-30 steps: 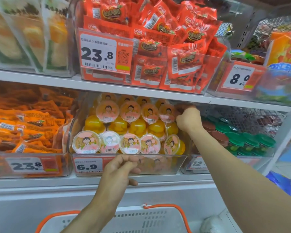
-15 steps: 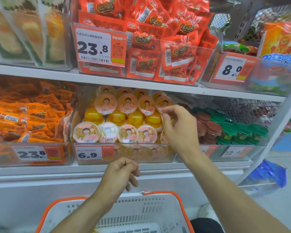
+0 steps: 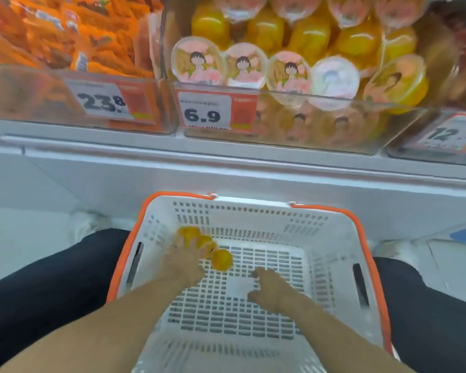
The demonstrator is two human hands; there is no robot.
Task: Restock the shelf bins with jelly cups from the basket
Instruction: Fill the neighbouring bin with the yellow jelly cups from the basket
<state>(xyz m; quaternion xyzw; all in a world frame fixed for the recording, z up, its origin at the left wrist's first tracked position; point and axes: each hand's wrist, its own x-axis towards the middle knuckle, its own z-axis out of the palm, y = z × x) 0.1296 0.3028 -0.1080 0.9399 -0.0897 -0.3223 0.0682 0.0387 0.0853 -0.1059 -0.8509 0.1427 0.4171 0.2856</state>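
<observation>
The white basket (image 3: 331, 211) with orange handles stands on the floor between my knees. A few yellow jelly cups (image 3: 190, 233) lie at its far left, and one more yellow cup (image 3: 222, 260) sits just right of them. My left hand (image 3: 183, 265) reaches down onto the cluster, its fingers spread over the cups. My right hand (image 3: 273, 293) hovers over the bare basket floor with loosely curled fingers and holds nothing. Above, the clear shelf bin (image 3: 334, 127) tagged 6.9 holds rows of jelly cups (image 3: 288, 72) with cartoon lids.
A bin of orange snack packets (image 3: 65, 36) tagged 23.8 stands left of the jelly bin. Another bin (image 3: 447, 135) tagged 12 sits at the right. The white shelf front (image 3: 226, 168) runs above the basket. My dark-trousered legs (image 3: 51, 286) flank it.
Both hands have dropped from the shelf bin down into the basket, and my view has tilted downward. The left hand now lies on the yellow cups.
</observation>
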